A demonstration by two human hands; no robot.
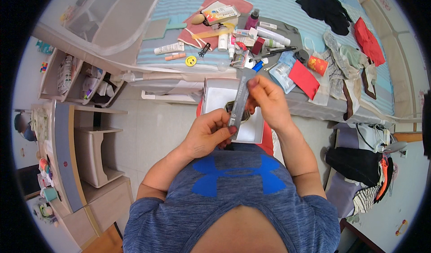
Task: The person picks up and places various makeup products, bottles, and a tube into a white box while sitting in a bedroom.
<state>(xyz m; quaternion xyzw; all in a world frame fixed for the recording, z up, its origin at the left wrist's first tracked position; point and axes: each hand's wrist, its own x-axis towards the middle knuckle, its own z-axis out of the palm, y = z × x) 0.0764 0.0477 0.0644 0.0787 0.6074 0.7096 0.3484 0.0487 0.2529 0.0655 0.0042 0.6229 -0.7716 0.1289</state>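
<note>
A long, slim grey carton (241, 101) with printing along its side is held up in front of my body, slightly tilted. My left hand (208, 133) pinches its lower end between thumb and fingers. Higher up, my right hand (270, 101) grips the same carton from the right side. Beneath both hands is an open white box (218, 96). A dark object with a shiny rim (245, 115) shows behind the carton, mostly hidden, so its kind cannot be made out.
Ahead, a bed with a striped sheet (157, 28) carries tubes, bottles, a hand mirror (157, 29), a yellow smiley disc (191, 61), a red envelope (305, 79) and clothes. A desk (67, 154) and shelves stand left. Piled clothes (352, 165) lie right.
</note>
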